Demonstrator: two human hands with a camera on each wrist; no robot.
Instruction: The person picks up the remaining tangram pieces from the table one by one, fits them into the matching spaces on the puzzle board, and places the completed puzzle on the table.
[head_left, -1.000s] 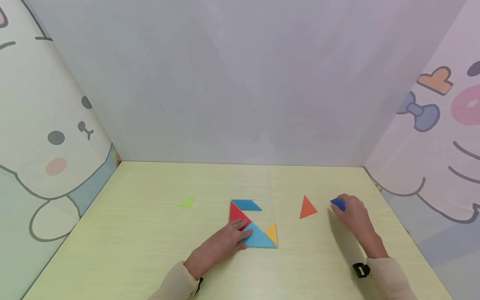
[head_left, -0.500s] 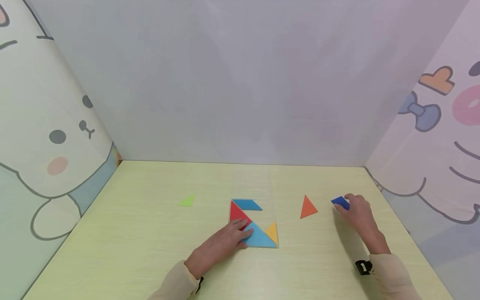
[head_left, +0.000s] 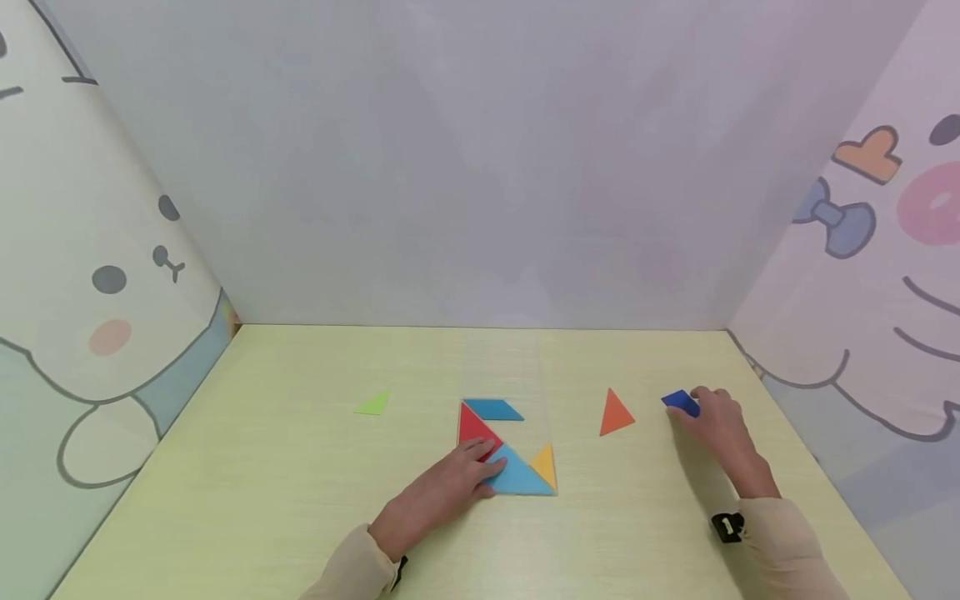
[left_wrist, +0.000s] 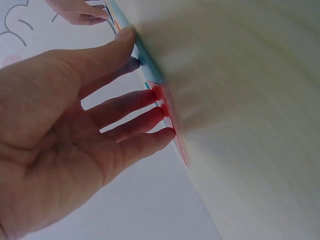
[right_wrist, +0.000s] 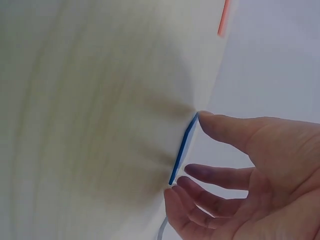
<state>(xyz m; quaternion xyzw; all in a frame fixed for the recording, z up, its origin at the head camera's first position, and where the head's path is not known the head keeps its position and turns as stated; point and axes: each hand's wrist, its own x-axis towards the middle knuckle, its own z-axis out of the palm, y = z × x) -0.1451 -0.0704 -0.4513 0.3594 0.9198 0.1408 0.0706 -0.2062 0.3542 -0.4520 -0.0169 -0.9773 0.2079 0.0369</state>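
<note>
While pinched in right hand (head_left: 720, 429): possible slip or twist of dark blue piece (head_left: 682, 402), caused by thumb and fingertips bearing on thin edges only.
Left hand (head_left: 446, 487): fingers extended, grasping nothing; resting on red piece (head_left: 471, 423) and light blue piece (head_left: 519, 477). Possible shift of both if pushed sideways.
Orange piece (head_left: 615, 415): between dark blue piece and light blue piece; possible knock if crossed too low.
Dark blue piece, place: toward right side of table (head_left: 225, 500); on surface or just above, cannot tell.
Dark blue piece, pointing: exposed corner directed left, toward orange piece.
Dark blue piece, axis: longest visible run from thumb to fingertips; true long axis uncertain, being partly hidden.
</note>
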